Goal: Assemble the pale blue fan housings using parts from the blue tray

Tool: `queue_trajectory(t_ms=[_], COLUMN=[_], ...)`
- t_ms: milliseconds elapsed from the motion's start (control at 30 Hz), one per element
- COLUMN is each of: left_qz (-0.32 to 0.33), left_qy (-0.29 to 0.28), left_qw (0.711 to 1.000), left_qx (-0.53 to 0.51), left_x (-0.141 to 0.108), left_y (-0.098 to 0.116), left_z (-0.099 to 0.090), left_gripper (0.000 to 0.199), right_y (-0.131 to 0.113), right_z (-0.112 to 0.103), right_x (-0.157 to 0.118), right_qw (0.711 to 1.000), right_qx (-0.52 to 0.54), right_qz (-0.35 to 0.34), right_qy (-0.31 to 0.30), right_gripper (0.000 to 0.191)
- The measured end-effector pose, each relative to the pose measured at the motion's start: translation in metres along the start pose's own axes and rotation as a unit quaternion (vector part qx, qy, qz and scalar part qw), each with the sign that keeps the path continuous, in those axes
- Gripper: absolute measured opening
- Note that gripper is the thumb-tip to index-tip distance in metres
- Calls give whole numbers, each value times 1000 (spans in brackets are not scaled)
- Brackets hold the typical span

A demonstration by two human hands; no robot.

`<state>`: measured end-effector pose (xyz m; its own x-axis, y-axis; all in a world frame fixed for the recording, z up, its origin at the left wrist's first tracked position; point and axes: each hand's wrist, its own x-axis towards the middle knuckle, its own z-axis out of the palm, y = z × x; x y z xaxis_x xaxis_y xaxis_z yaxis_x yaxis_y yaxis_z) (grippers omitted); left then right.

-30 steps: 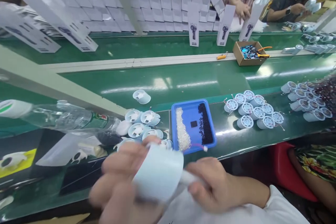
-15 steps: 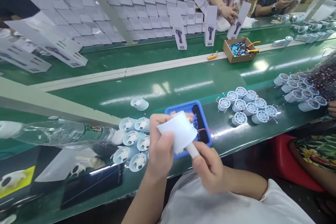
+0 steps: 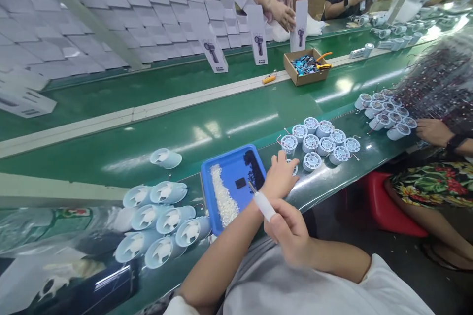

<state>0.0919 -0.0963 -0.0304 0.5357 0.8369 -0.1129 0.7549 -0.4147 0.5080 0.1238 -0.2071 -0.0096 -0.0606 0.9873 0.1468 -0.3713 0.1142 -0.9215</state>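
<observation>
My left hand (image 3: pixel 280 176) reaches across to the right, its fingers on a light blue cylinder (image 3: pixel 294 168) at the near edge of a group of similar parts (image 3: pixel 311 143) with thin wires. Its fingers partly hide that cylinder. In my right hand (image 3: pixel 290 231) is a white-handled tool (image 3: pixel 264 205), its thin metal tip pointing up and left beside my left wrist. Behind my forearm lies a blue tray (image 3: pixel 236 156) holding white pieces (image 3: pixel 223 199), black pieces (image 3: pixel 253 167) and a dark square. Several cups with white fan blades (image 3: pixel 162 251) stand left of the tray.
A lone cup (image 3: pixel 165 158) lies beyond the tray. Farther back are a cardboard box (image 3: pixel 308 78), an orange tool (image 3: pixel 269 78) and white boxes (image 3: pixel 258 34). People work opposite and at the right, near a red stool (image 3: pixel 391 206). A bottle (image 3: pixel 70 221) lies left.
My left hand has let go of the light blue part it held and moved right to the group of cylinders. One more cup stands at the left. The view has shifted right.
</observation>
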Motion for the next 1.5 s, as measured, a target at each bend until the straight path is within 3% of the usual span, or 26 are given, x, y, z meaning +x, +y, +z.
queue_trajectory(t_ms=[133, 233, 300, 367, 433, 533, 667, 733, 867, 933, 1000, 1067, 1133, 1267, 1400, 1500], left_qz=[51, 106, 108, 81, 71, 106, 158, 156, 105, 14, -129, -236, -282, -292, -253, -233], left_qy=[101, 170, 187, 164, 84, -32, -60, -53, 8, 36, 75, 78, 57, 59, 104, 148], left_qw=[993, 977, 972, 980, 993, 994, 985, 985, 994, 999, 987, 965, 955, 954, 962, 960], left_qx=[-23, -73, -94, -84, -50, -26, -40, -43, -32, 13, 65, 78, 68, 33, -15, -44], left_x=[0, -10, -15, -15, -12, -4, 1, -2, -6, -4, -2, 1, 5, 6, -4, -16], left_y=[1, -14, -28, -38, -42, -37, -24, -27, -67, -102, -142, -178, -207, -234, -240, -240], left_z=[23, 17, 5, -7, -13, -11, -1, -6, -49, -80, -107, -125, -131, -127, -130, -135], left_gripper=[59, 51, 44, 28, 14, 12, 30, 31, 28, 34, 46, 44, 34, 36, 52, 42], right_y=[5, 11, 14, 17, 19, 20, 18, 17, 20, 24, 30, 38, 45, 60, 72, 78], right_z=[-1, -3, -4, -4, -3, 0, 1, -1, -15, -23, -28, -27, -23, -11, -7, -9], right_x=[-5, -6, -4, 0, 4, 9, 8, 6, 6, 13, 26, 44, 64, 102, 120, 120], right_qw=[1000, 999, 998, 997, 997, 997, 999, 999, 995, 989, 982, 974, 965, 963, 967, 966], right_qx=[14, 29, 30, 27, 31, 47, 37, 20, -48, -98, -149, -203, -250, -271, -240, -232], right_qz=[-2, 25, 48, 63, 67, 56, 33, 33, 49, 61, 74, 77, 56, 6, 19, 34], right_qy=[-3, -10, -16, -20, -16, -4, 19, 33, 72, 89, 85, 70, 57, -8, -88, -109], right_gripper=[42, 42, 44, 45, 45, 42, 42, 42, 40, 39, 36, 27, 22, 29, 43, 51])
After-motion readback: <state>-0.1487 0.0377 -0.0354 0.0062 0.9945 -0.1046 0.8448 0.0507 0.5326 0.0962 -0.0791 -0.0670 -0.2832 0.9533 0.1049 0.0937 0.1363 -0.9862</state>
